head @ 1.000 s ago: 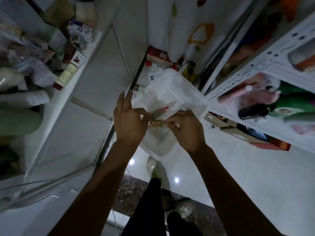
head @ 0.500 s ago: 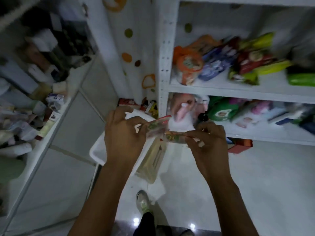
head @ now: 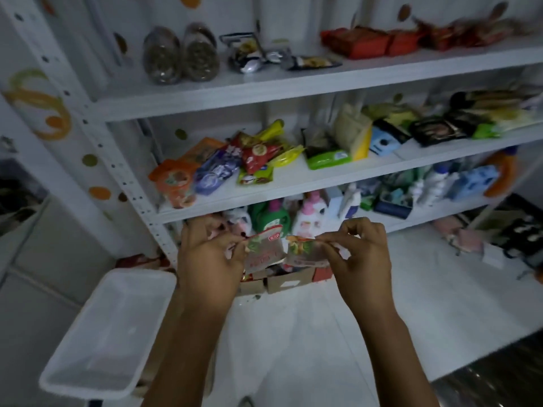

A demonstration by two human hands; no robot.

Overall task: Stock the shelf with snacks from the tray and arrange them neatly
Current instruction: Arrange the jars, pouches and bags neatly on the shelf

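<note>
Just in front of the white shelf [head: 125, 183], level with its lowest board, a person holds up two small snack packets side by side. The left hand [head: 210, 257] pinches the left packet [head: 263, 252] by its edge between thumb and curled fingers. The right hand [head: 363, 259] pinches the right packet [head: 305, 251] the same way, thumb and forefinger closed on its outer edge. Both packets look reddish with a green picture. Their inner edges meet or nearly meet, and I cannot tell whether they touch. The left packet hangs a little lower than the right one.

The white plastic tray [head: 138, 273] sits low on the left, beside and partly under the left forearm. What carries it is out of sight.

On the middle board [head: 293, 179] snacks lie in a loose heap. An orange pouch [head: 173, 183] is at the left end, with a blue-purple pack [head: 216, 173] just beside it. A red pack [head: 258, 155] and yellow packs [head: 286, 157] come next, and a green pack [head: 327, 158] lies further right. The top board carries two round jars [head: 161, 55] and, well to the right, red packs [head: 358, 42]. Behind the hands, on the lowest board, stand a green bottle [head: 271, 217] and a white bottle with a pink cap [head: 308, 218]. Cardboard boxes [head: 289, 282] sit on the pale floor [head: 440, 289] below the packets.
</note>
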